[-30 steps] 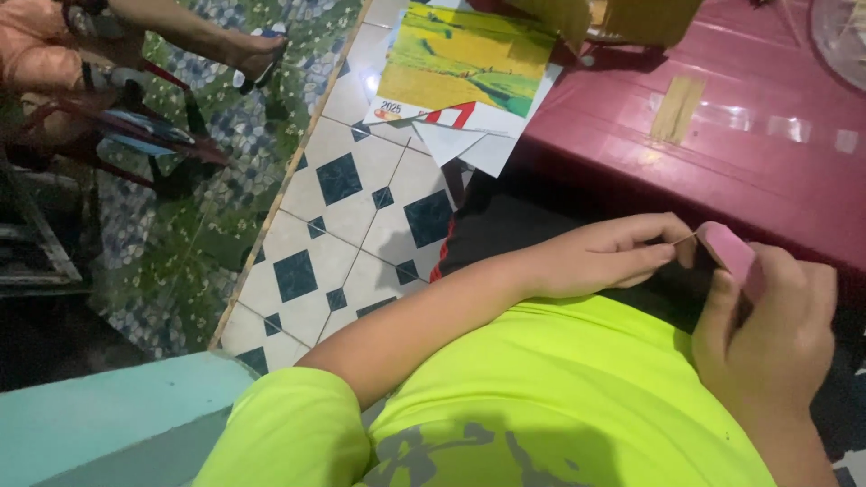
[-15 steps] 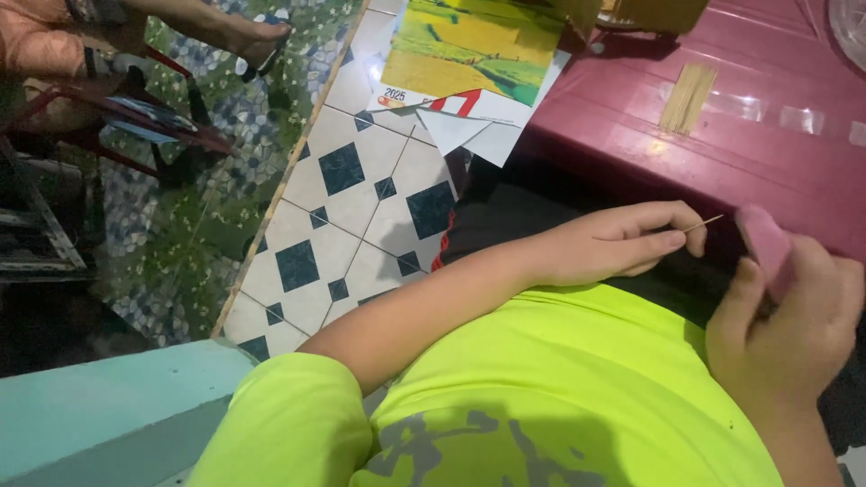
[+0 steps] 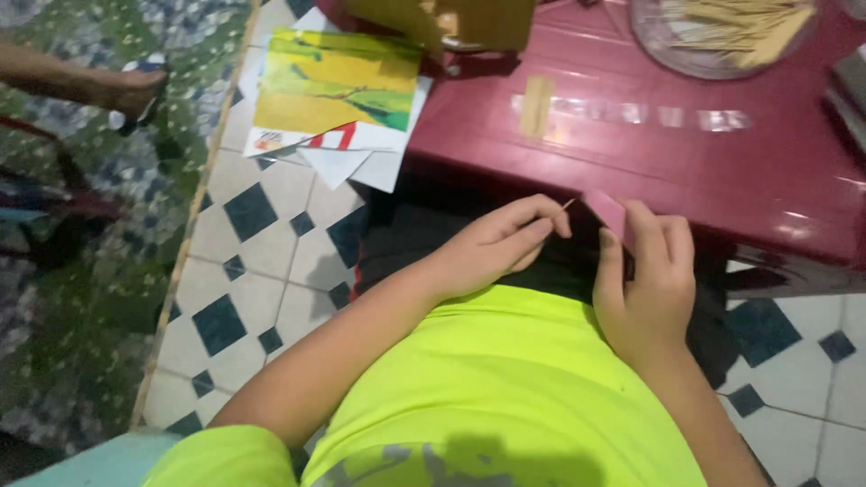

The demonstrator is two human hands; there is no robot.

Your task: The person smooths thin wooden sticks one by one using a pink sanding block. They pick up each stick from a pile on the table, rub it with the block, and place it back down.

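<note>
My left hand [image 3: 494,245] pinches a thin wooden stick [image 3: 567,205] between thumb and fingers, its tip poking out toward a small pink paper piece [image 3: 607,211]. My right hand [image 3: 648,281] grips that pink piece from behind, held upright in front of my lap below the edge of the dark red table [image 3: 649,171]. The two hands sit close together, the stick's tip nearly touching the pink piece. I wear a bright yellow-green shirt [image 3: 487,388].
On the table lie a strip of tan tape [image 3: 536,105], a clear round bowl of wooden sticks [image 3: 726,32] and a brown box [image 3: 451,20]. Coloured paper sheets [image 3: 334,95] overhang the table's left corner. Another person's foot [image 3: 126,90] rests on the green patterned floor.
The view has shifted so more of the table shows. My right hand has moved left with the pink piece, closing the gap to the stick in my left hand.
</note>
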